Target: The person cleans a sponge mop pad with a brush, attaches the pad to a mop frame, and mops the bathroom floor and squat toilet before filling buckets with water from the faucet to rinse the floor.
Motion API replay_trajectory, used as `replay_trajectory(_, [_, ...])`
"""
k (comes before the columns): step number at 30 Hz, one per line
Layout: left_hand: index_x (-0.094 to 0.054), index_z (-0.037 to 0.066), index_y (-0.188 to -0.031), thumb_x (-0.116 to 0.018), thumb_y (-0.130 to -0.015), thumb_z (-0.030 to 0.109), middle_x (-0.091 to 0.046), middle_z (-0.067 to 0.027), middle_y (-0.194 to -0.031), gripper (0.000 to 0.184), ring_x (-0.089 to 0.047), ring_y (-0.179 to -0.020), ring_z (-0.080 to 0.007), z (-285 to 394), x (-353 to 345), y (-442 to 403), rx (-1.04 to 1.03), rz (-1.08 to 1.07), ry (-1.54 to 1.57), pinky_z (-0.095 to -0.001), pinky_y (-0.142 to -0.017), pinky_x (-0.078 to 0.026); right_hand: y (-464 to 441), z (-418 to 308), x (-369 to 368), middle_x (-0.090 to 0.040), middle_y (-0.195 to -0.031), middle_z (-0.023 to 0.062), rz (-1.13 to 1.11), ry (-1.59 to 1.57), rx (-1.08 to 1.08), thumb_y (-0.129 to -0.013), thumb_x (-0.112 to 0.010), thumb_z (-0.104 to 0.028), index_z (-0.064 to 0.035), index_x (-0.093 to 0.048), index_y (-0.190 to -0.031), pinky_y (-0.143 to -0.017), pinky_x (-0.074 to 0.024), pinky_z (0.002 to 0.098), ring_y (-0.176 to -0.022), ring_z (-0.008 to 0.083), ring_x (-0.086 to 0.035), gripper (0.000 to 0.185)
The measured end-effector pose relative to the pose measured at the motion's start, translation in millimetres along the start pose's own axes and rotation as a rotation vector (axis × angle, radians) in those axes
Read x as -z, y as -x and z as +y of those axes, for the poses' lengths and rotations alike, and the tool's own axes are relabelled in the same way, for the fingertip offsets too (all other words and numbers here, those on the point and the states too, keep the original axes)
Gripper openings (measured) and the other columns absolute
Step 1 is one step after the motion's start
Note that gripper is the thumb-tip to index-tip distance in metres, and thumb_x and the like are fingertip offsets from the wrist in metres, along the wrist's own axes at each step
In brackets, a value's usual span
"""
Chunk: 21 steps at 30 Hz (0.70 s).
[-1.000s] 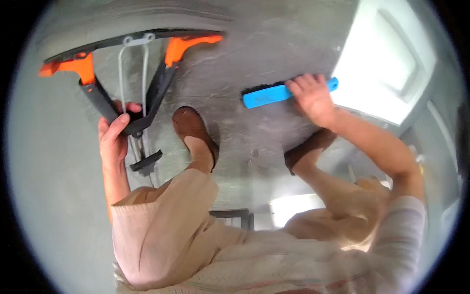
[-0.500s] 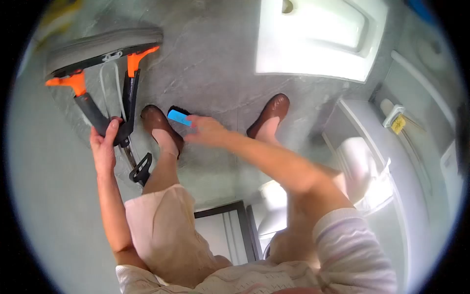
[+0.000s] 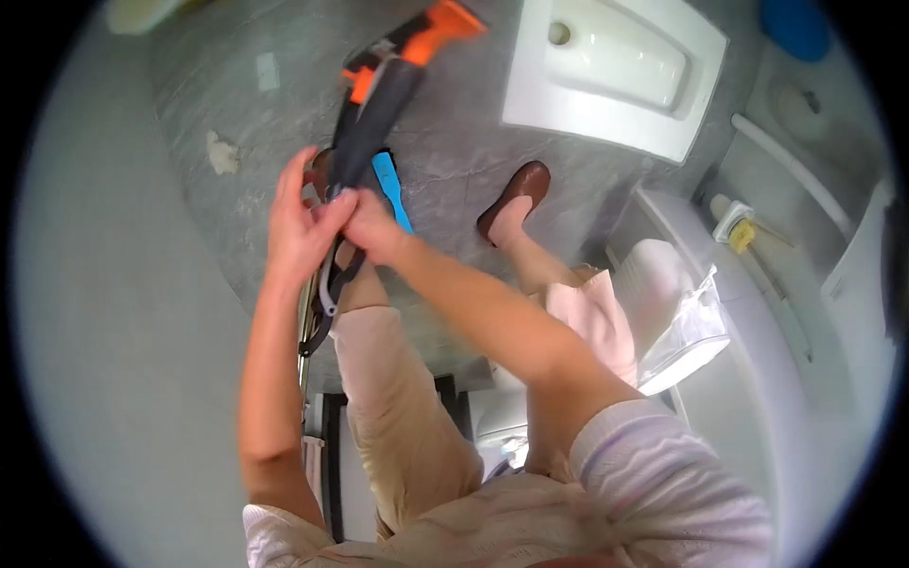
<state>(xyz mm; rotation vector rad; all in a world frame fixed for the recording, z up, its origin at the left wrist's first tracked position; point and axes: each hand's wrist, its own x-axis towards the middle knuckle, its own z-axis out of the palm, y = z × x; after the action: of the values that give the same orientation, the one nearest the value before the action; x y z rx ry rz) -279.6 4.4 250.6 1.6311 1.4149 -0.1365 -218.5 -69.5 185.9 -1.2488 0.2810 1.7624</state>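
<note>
A mop with a black frame and orange clips is tilted up in front of me, its head turned edge-on and blurred. My left hand is on its black neck from the left, thumb across the front and fingers partly behind. Close against it, my right hand is closed on the same neck, fingers mostly hidden. A blue-backed brush lies on the floor just right of the mop, partly covered by my right wrist.
A white squat toilet is set in the grey tiled floor ahead. Whitish scraps lie at left. At right are a lined white bin and a ledge with a yellow-and-white brush. A blue basin shows top right.
The blue brush has left my right hand and lies on the floor. My right hand has moved to the mop, which has swung right and turned edge-on, with my left hand moving along.
</note>
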Motion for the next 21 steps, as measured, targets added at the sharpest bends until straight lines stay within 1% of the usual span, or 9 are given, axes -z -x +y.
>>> replay_trajectory(2, [-0.036, 0.002, -0.124, -0.069, -0.068, 0.025, -0.046, -0.0181, -0.117, 0.068, -0.048, -0.104, -0.0293, -19, 16, 52, -0.018, 0.060, -0.050, -0.0370, -0.086, -0.039, 4, -31, 22, -0.060, -0.070, 0.0085, -0.270, 0.052, -0.187, -0.070, -0.058, -0.011, -0.0020, -0.059, -0.077, -0.061, -0.0464, 0.0296, -0.067, 0.0186, -0.059, 0.011])
replay_trajectory(3, [-0.034, 0.003, -0.126, -0.068, -0.070, 0.023, -0.049, -0.0161, -0.114, 0.068, -0.050, -0.102, -0.0272, -41, 20, 86, 0.203, -0.047, 0.159, -0.0356, -0.084, -0.041, 5, -38, 28, -0.059, -0.070, 0.0079, -0.264, -0.043, -0.286, -0.069, -0.059, -0.010, -0.0019, -0.056, -0.074, -0.059, -0.0460, 0.0281, -0.066, 0.0170, -0.058, 0.010])
replay_trajectory(4, [-0.033, 0.004, -0.127, -0.067, -0.071, 0.021, -0.051, -0.0141, -0.111, 0.068, -0.052, -0.099, -0.0251, -57, 25, 118, 0.417, -0.154, 0.368, -0.0342, -0.082, -0.042, 15, -55, 29, -0.059, -0.078, 0.0082, -0.247, -0.097, -0.357, -0.073, -0.059, -0.010, -0.0026, -0.043, -0.103, -0.066, -0.0476, 0.0303, -0.071, 0.0167, -0.059, 0.035])
replay_trajectory(8, [-0.033, 0.006, -0.127, -0.062, -0.075, 0.012, -0.058, -0.0061, -0.085, 0.060, -0.057, -0.071, -0.0136, -20, 64, 183, 0.844, -0.788, 1.100, -0.0261, -0.061, -0.046, 16, -45, 48, -0.059, -0.084, 0.0074, -0.216, -0.128, -0.424, -0.073, -0.059, -0.014, -0.0057, -0.034, -0.121, -0.066, -0.0498, 0.0304, -0.075, 0.0175, -0.061, 0.054])
replay_trajectory(10, [-0.033, 0.006, -0.126, -0.059, -0.076, 0.010, -0.056, -0.0056, -0.083, 0.057, -0.055, -0.067, -0.0125, -6, 70, 209, 0.903, -0.812, 1.171, -0.0269, -0.058, -0.047, 14, -47, 49, -0.060, -0.084, 0.0058, -0.121, -0.041, -0.416, -0.072, -0.058, -0.020, -0.0069, -0.043, -0.118, -0.055, -0.0489, 0.0240, -0.076, 0.0163, -0.062, 0.050])
replay_trajectory(13, [-0.030, 0.006, -0.127, -0.054, -0.077, 0.004, -0.054, -0.0049, -0.076, 0.056, -0.054, -0.062, -0.0118, 13, 76, 236, 0.858, -0.679, 0.981, -0.0260, -0.055, -0.046, 12, -54, 51, -0.061, -0.082, 0.0064, -0.087, 0.095, -0.420, -0.072, -0.059, -0.021, -0.0046, -0.050, -0.109, -0.061, -0.0492, 0.0266, -0.075, 0.0169, -0.061, 0.042])
replay_trajectory(15, [-0.028, 0.006, -0.127, -0.049, -0.077, -0.002, -0.050, -0.0029, -0.068, 0.056, -0.051, -0.054, -0.0104, 24, 73, 245, 0.716, -0.574, 0.706, -0.0239, -0.048, -0.043, 16, -58, 47, -0.061, -0.080, 0.0079, -0.089, 0.177, -0.404, -0.073, -0.059, -0.022, -0.0009, -0.054, -0.101, -0.069, -0.0487, 0.0300, -0.074, 0.0175, -0.061, 0.036])
replay_trajectory(18, [-0.031, 0.005, -0.125, -0.049, -0.076, -0.003, -0.046, -0.0014, -0.065, 0.053, -0.047, -0.049, -0.0091, 12, 68, 256, 0.566, -0.549, 0.567, -0.0239, -0.042, -0.039, 25, -73, 40, -0.061, -0.081, 0.0090, -0.083, 0.321, -0.424, -0.074, -0.057, -0.022, 0.0004, -0.054, -0.099, -0.070, -0.0483, 0.0296, -0.075, 0.0180, -0.061, 0.034])
replay_trajectory(21, [-0.035, 0.006, -0.122, -0.049, -0.076, -0.002, -0.044, -0.0012, -0.064, 0.049, -0.044, -0.044, -0.0089, 22, 85, 235, 0.777, -0.663, 1.002, -0.0238, -0.038, -0.034, 48, -100, 42, -0.060, -0.085, 0.0088, -0.043, 0.392, -0.270, -0.080, -0.055, -0.032, 0.0004, -0.055, -0.099, -0.068, -0.0482, 0.0304, -0.078, 0.0181, -0.059, 0.038])
